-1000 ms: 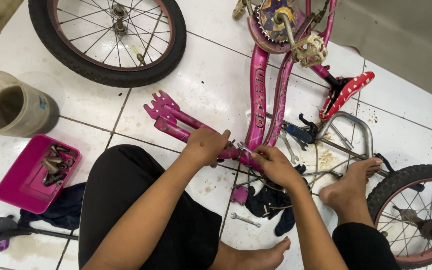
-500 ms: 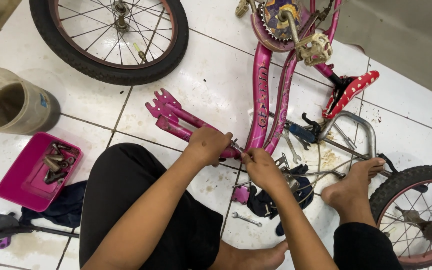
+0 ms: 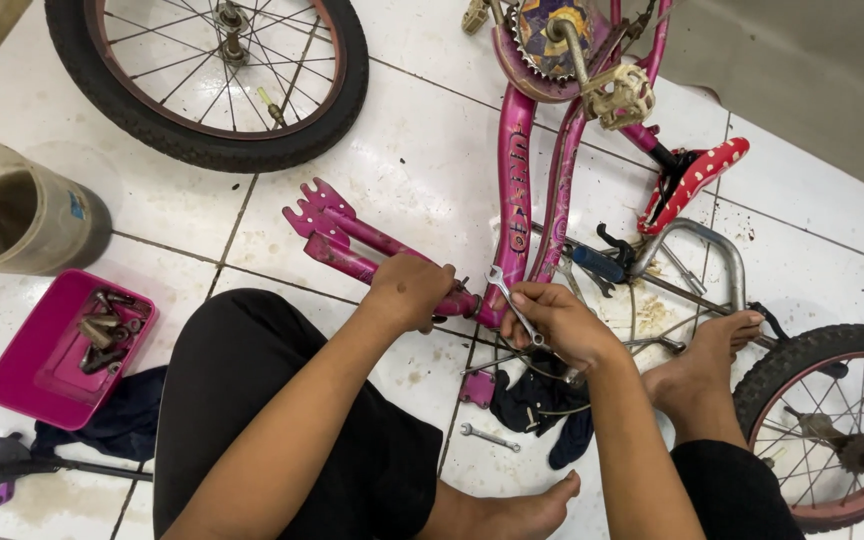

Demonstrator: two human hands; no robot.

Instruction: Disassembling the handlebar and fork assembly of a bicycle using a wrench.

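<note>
**Wrench at the fork of a pink bicycle frame**

Head view: a person sits on the white tiled floor (image 3: pixel 422 170) with a pink bicycle frame (image 3: pixel 514 190) lying across the middle of the frame. The left hand (image 3: pixel 410 290) is closed around the pink fork (image 3: pixel 352 245), probably to keep it from turning; the fork's long axis runs from the centre up toward the upper left, its slotted tips pointing that way. The right hand (image 3: pixel 557 322), just right of centre, is closed on a small silver wrench (image 3: pixel 508 298). The wrench slants from the hand up and to the left, its open head touching the frame where the fork joins it. A bare foot (image 3: pixel 707 350) rests against the metal parts at centre right, apparently bracing the bicycle.

A loose wheel (image 3: pixel 212 80) lies at upper left, another wheel (image 3: pixel 827 425) at lower right. A pink tray (image 3: pixel 12 385) of small metal parts sits at lower left, near a grey bucket (image 3: pixel 17 210). A second spanner (image 3: pixel 489 436) lies on the floor at lower centre, beside a dark cloth (image 3: pixel 537 410). The red spotted saddle (image 3: pixel 692 180) points toward the upper right.
</note>
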